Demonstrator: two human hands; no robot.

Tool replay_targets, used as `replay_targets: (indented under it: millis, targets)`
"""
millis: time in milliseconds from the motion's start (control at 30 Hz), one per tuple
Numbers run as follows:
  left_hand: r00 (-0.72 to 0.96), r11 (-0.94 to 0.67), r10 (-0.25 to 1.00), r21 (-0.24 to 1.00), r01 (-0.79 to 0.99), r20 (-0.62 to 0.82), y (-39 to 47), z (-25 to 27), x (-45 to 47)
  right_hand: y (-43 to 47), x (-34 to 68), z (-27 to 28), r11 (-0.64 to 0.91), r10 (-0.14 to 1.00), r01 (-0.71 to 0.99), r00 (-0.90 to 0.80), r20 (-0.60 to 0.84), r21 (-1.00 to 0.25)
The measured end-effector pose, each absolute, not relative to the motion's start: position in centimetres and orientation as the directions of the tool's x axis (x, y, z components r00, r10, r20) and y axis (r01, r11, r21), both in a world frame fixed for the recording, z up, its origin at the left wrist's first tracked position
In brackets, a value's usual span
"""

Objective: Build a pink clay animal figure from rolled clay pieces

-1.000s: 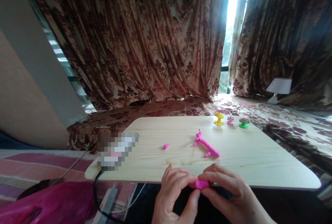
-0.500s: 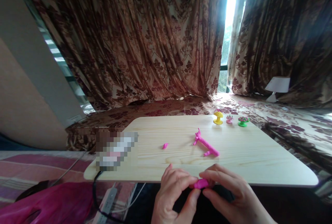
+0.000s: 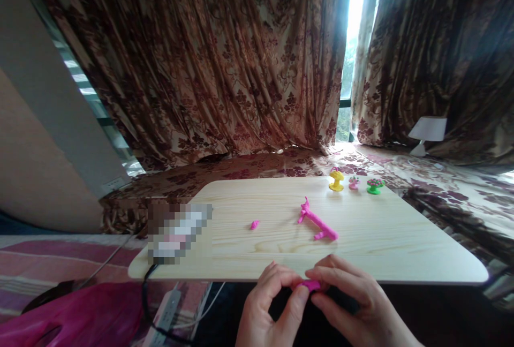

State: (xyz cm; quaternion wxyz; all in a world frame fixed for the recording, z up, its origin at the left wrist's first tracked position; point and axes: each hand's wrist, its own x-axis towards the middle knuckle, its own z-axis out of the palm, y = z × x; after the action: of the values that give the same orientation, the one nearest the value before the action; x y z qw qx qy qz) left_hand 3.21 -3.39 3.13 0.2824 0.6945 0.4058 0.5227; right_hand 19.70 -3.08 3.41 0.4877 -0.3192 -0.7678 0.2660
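At the table's front edge, my left hand [image 3: 275,301] and my right hand [image 3: 347,293] both pinch one piece of pink modelling clay [image 3: 311,285]. Thumbs and fingertips press on it from either side and hide its ends. Beyond them on the tabletop lies a pink clay figure [image 3: 319,224], a long body with short limbs and pointed bits at its far end. To its left rests a small pink clay lump [image 3: 254,225].
Small clay models stand along the back right: a yellow one [image 3: 336,181], a pink one [image 3: 354,183] and a green one [image 3: 375,186]. A blurred-out object [image 3: 180,234] with a black cable lies on the left of the wooden table [image 3: 236,197]. A power strip [image 3: 164,315] sits below.
My left thumb has moved up over the clay piece, and the left fingers have curled in closer. The clay between my hands looks flatter. Items on the table have stayed put.
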Motion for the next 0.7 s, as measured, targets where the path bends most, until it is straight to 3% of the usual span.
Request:
replay_targets:
  millis: [200,367,433,600,700]
  targets:
    - [0.111,-0.556,0.824,0.756,0.345,0.556,-3.3,2.3,3.0,-3.1,19.8,3.8,0.591,0.797,0.248,-0.323,0.510,-0.768]
    - [0.273,-0.734,0.632,0.446,0.512,0.725,-2.7,1.7,2.4,-3.4,19.5,3.6,0.558,0.823,0.268,-0.299,0.483,-0.785]
    - [0.293,-0.744,0.610,0.405,0.531,0.737,-2.5,1.7,2.4,-3.6,19.7,3.5,0.542,0.833,0.306,-0.318,0.453,-0.783]
    - [0.119,-0.611,0.742,0.593,0.524,0.659,-2.6,1.7,3.0,-0.5,23.0,3.4,0.454,0.887,0.525,-0.194,0.418,-0.720]
    - [0.099,-0.550,0.809,0.687,0.475,0.579,-2.2,1.6,3.2,4.5,25.6,3.1,0.291,0.939,0.790,-0.128,0.319,-0.539]
